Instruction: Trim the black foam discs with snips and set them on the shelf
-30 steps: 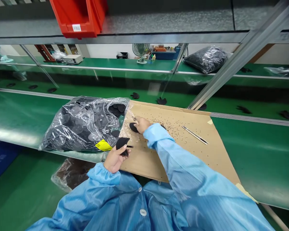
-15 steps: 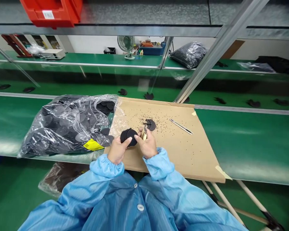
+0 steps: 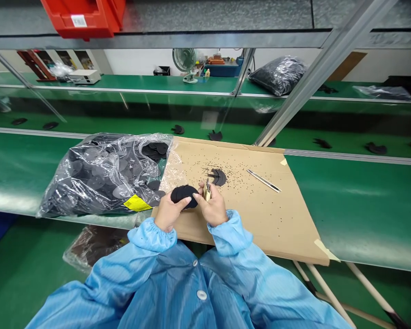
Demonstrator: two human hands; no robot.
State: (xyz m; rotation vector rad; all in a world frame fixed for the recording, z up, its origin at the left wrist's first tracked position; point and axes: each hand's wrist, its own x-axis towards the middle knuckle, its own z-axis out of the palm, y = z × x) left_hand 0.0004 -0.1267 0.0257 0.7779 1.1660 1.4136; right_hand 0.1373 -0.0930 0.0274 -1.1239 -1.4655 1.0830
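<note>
My left hand (image 3: 167, 212) is closed on a few thin black round pieces (image 3: 184, 196), held low over the cardboard sheet (image 3: 253, 219). The thumb and fingertips of my right hand (image 3: 213, 206) meet the right edge of these pieces. Tucked in that same hand is a small tool that looks like nippers (image 3: 207, 189), with a metal tip pointing away and pale handles partly hidden by the fingers. Just beyond, black notched pieces (image 3: 219, 177) lie on the cardboard among scattered black specks. A slim cutter knife (image 3: 263, 180) rests farther right.
To the left, a clear plastic bag (image 3: 99, 178) full of black pieces overlaps the cardboard's edge. A metal post (image 3: 294, 91) rises behind the sheet. Black pieces (image 3: 215, 135) sit spaced along the green strip beyond. A red bin (image 3: 85, 20) stands on the overhead shelf.
The black pieces in my hands have shifted from a fanned stack with an upright disc to a flatter, wider spread. The whole view has slid slightly, with the scene moving right.
</note>
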